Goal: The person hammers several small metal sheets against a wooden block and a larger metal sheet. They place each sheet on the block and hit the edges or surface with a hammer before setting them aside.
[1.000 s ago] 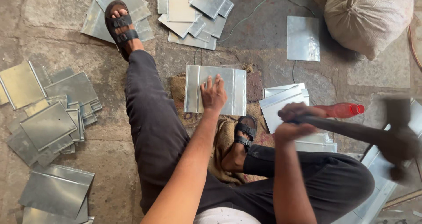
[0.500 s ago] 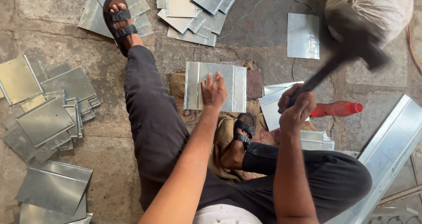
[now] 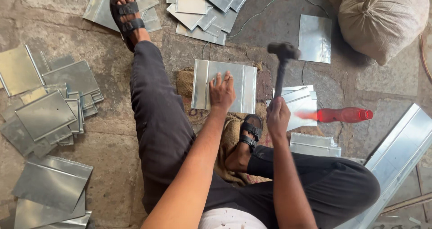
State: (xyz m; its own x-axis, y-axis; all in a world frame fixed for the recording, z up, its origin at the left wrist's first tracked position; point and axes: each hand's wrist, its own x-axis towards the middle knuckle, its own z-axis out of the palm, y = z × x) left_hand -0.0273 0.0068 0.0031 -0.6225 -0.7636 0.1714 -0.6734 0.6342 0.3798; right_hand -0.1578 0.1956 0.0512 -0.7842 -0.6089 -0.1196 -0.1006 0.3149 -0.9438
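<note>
Single head-worn view, looking almost straight down from above the seated person onto the stone floor [image 3: 112,134]. The person's forearms and legs enter from the bottom edge; the metal sheet [image 3: 240,87] lies near centre at arm's length. Sheet stacks [image 3: 49,116] and a sack [image 3: 382,17] fringe the frame.

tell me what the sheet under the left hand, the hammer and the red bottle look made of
Sheet: thin metal, likely galvanised steel, with a dull silver sheen and folded edges. Hammer: dark head, probably iron; the handle material is unclear. Red bottle: looks like translucent plastic, glossy.
</note>
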